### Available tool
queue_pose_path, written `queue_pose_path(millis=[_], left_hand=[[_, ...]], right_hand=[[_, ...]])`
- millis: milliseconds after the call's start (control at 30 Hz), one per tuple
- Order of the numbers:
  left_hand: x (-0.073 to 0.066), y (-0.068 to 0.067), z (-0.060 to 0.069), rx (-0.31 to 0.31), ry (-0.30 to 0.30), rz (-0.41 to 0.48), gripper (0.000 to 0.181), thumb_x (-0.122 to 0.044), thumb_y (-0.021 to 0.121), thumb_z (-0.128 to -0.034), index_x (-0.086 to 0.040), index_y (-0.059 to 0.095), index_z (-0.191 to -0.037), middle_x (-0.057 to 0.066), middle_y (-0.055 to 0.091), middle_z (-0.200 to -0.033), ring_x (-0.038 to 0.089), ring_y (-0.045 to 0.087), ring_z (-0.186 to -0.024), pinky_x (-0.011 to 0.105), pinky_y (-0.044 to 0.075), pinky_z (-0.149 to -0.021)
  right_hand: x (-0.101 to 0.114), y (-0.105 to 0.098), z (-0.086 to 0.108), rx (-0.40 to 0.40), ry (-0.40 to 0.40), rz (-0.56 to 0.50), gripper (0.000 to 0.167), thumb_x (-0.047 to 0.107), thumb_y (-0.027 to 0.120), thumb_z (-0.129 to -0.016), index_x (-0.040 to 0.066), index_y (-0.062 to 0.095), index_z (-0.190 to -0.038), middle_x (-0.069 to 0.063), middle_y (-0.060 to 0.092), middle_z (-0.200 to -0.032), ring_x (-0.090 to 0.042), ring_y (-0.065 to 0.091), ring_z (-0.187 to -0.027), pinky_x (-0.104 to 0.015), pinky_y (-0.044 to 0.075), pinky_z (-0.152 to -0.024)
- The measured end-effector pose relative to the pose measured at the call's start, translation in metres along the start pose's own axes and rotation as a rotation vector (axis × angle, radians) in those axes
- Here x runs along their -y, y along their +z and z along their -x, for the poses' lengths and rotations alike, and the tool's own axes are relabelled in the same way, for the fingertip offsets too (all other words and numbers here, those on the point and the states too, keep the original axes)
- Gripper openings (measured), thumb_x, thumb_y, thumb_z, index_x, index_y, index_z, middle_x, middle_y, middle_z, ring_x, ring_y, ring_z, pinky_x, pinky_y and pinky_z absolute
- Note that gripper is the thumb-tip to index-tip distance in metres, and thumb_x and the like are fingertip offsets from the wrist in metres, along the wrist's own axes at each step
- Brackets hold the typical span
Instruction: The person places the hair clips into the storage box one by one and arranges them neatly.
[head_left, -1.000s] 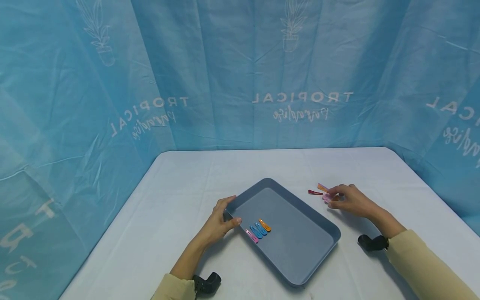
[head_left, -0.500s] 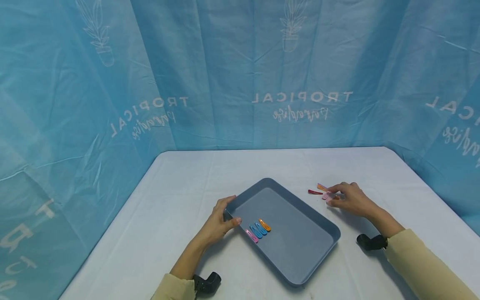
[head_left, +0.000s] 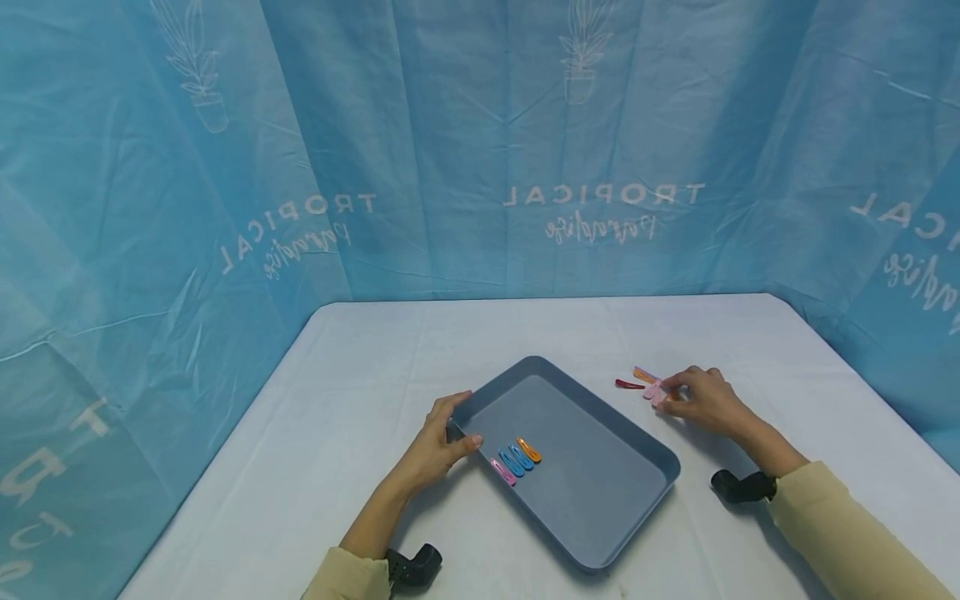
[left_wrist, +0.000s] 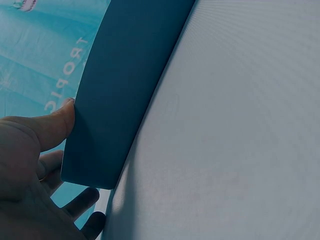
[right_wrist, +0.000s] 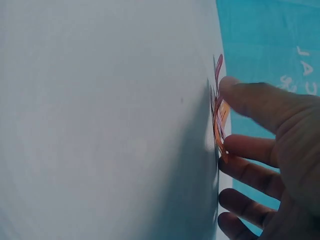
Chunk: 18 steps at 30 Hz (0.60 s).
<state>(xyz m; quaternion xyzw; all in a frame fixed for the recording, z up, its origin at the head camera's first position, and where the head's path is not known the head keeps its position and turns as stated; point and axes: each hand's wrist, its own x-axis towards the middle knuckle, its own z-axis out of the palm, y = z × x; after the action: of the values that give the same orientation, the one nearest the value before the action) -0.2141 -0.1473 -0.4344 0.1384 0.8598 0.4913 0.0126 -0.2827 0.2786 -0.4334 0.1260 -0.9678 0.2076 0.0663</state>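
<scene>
A grey-blue tray [head_left: 592, 492] lies at an angle on the white table. My left hand [head_left: 437, 447] grips its left corner, thumb over the rim and fingers outside the wall. In the left wrist view the tray wall [left_wrist: 120, 100] stands beside the thumb. Inside the tray lie a pink hair clip [head_left: 503, 472], two blue hair clips [head_left: 516, 458] and an orange hair clip [head_left: 528, 450] in a row. Right of the tray, my right hand [head_left: 705, 402] touches a small pile of pink hair clips [head_left: 654, 394], thumb and fingers apart. An orange clip [right_wrist: 218, 127] shows between them in the right wrist view.
Left of the pile lie a dark red hair clip [head_left: 628, 384] and an orange hair clip [head_left: 642, 375]. A white cloth [head_left: 360, 375] covers the table. A blue printed curtain [head_left: 480, 150] hangs behind and at both sides.
My right hand has shifted slightly right, and its fingers have moved at the pile, so more of the pink clips shows. The left hand and the tray stay put.
</scene>
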Motion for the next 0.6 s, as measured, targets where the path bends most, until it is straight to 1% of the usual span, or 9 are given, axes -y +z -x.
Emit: queue_pose_path(millis=[100, 200, 533, 600], left_hand=[[-0.0002, -0.0002, -0.0002, -0.001, -0.002, -0.002, 0.069, -0.020, 0.068, -0.0863, -0.014, 0.034, -0.145, 0.014, 0.030, -0.149, 0.037, 0.020, -0.142, 0.062, 0.023, -0.109], [0.0000, -0.0003, -0.0003, -0.003, -0.003, -0.004, 0.068, -0.020, 0.068, -0.0863, -0.014, 0.034, -0.145, 0.014, 0.030, -0.149, 0.037, 0.020, -0.142, 0.062, 0.024, -0.109], [0.0007, -0.0004, 0.0000, -0.003, 0.003, -0.005, 0.068, -0.020, 0.069, -0.0860, -0.015, 0.035, -0.145, 0.014, 0.031, -0.148, 0.037, 0.021, -0.142, 0.062, 0.023, -0.109], [0.0008, -0.0003, -0.0002, -0.003, 0.003, -0.005, 0.068, -0.020, 0.069, -0.0860, -0.015, 0.035, -0.145, 0.014, 0.031, -0.148, 0.037, 0.021, -0.142, 0.062, 0.023, -0.109]], right_hand=[[0.0002, 0.0012, -0.0003, -0.002, -0.004, 0.012, 0.039, 0.027, 0.075, -0.075, 0.000, 0.069, -0.103, -0.020, 0.062, -0.101, -0.034, 0.046, -0.090, -0.033, 0.032, -0.068], [0.0007, 0.0027, -0.0013, -0.004, -0.007, 0.032, 0.039, 0.028, 0.076, -0.076, 0.000, 0.069, -0.102, -0.020, 0.061, -0.101, -0.033, 0.046, -0.089, -0.033, 0.031, -0.068], [0.0028, 0.0056, -0.0056, 0.014, 0.009, 0.080, 0.050, 0.034, 0.077, -0.075, -0.002, 0.067, -0.109, -0.020, 0.060, -0.101, -0.032, 0.045, -0.088, -0.033, 0.031, -0.066], [0.0027, 0.0056, -0.0061, 0.017, 0.025, 0.087, 0.051, 0.036, 0.076, -0.076, -0.002, 0.067, -0.109, -0.021, 0.059, -0.103, -0.034, 0.046, -0.089, -0.033, 0.032, -0.066]])
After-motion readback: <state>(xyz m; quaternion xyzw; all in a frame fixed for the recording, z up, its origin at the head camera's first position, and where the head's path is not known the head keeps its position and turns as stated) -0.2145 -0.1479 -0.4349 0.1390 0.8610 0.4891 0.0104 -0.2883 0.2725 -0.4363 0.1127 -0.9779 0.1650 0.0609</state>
